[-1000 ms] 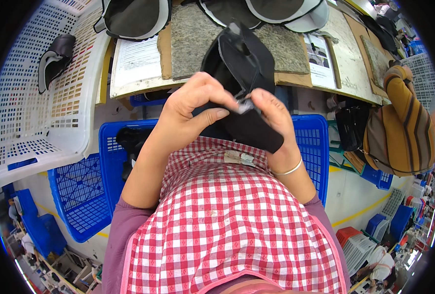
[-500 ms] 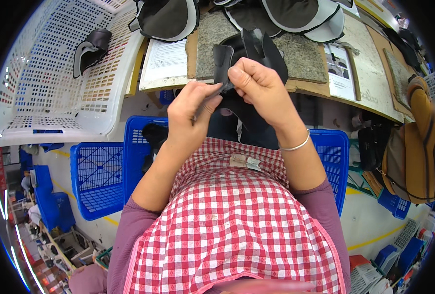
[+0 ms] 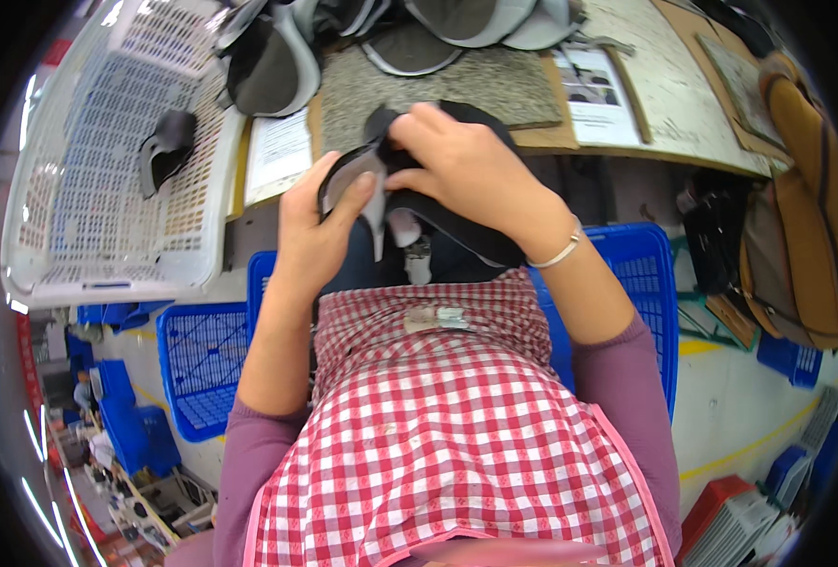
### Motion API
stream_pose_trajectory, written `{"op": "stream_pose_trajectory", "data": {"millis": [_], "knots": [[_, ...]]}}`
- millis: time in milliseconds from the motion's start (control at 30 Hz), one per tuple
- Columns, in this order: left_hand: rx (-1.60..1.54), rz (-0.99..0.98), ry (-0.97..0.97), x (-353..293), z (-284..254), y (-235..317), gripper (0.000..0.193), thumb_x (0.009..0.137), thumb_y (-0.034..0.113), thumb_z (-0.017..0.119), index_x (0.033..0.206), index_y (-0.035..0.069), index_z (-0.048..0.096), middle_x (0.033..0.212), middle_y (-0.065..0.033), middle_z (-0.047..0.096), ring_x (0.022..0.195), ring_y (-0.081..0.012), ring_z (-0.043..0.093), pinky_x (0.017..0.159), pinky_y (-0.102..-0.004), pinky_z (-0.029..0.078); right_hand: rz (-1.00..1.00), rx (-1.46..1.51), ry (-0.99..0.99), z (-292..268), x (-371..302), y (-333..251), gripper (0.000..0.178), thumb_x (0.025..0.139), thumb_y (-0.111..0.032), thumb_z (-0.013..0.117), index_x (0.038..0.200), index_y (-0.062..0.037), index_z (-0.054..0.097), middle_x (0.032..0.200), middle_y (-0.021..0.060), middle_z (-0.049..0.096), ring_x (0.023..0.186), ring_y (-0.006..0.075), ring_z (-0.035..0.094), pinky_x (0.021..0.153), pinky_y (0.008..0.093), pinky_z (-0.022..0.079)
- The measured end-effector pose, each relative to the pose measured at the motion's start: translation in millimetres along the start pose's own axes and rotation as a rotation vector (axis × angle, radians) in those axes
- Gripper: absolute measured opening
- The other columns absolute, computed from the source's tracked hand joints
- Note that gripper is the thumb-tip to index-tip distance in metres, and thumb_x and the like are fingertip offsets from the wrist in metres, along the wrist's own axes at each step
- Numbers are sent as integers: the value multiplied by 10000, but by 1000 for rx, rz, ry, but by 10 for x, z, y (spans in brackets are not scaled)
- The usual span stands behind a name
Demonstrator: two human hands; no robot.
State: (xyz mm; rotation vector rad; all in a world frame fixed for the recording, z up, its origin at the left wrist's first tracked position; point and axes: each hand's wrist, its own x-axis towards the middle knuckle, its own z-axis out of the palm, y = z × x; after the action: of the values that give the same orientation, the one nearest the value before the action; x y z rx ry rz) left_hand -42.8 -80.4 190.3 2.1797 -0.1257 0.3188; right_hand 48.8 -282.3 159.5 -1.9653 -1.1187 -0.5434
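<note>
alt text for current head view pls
Bare left hand and right hand of a person in a red-and-white checked apron grip a black grey-lined pliable piece. Beyond, curved dark pieces with grey edging sit on a pale worktable; at left, a white plastic lattice basket holds one curled black-and-grey piece.

The held piece (image 3: 480,222) is black, with a pale grey lining. The apron (image 3: 438,425) is checked in red and white, edged in pink, over purple sleeves (image 3: 263,458). The bracelet (image 3: 565,250) is silvery. Across the off-white worktop (image 3: 684,104), the slab (image 3: 495,85) is mottled grey, and the padded pieces (image 3: 273,71) are dark grey-brown with light grey borders. The left basket (image 3: 60,180) is white, the lower baskets (image 3: 206,364) blue. A co-worker's sleeve (image 3: 797,142) is mustard with dark stripes.
</note>
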Motion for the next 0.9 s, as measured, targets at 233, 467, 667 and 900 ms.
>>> {"op": "stream_pose_trajectory", "data": {"millis": [233,467,667,900], "knots": [[414,201,-34,194,36,137,170,1006,103,683,1055,-59,675,838,-84,610,775,-139,603,695,-286,475,-275,-144,-27,-42,-21,391,101,912,-169,634,962,-94,588,894,76,624,802,300,709,632,403,566],[-179,-143,130,155,-396,58,143,1020,57,649,1076,-24,752,867,-38,715,660,-77,632,578,-224,531,495,666,178,-364,-12,766,70,1000,-59,659,1042,-6,676,1026,24,724,942,91,658,815,277,540],[164,274,40,163,6,274,633,799,264,895,1272,7,561,1156,-126,660,945,-256,673,789,-367,570,24,14,125,-5,42,355,144,917,-134,693,963,-29,607,894,163,650,805,384,677,711,447,567],[-84,39,-27,407,-112,-173,260,1002,226,720,991,-33,733,894,-82,734,753,-230,686,698,-347,546,-58,87,-153,20,275,222,184,954,-169,663,881,-25,575,781,126,601,715,312,645,620,392,510]]}}
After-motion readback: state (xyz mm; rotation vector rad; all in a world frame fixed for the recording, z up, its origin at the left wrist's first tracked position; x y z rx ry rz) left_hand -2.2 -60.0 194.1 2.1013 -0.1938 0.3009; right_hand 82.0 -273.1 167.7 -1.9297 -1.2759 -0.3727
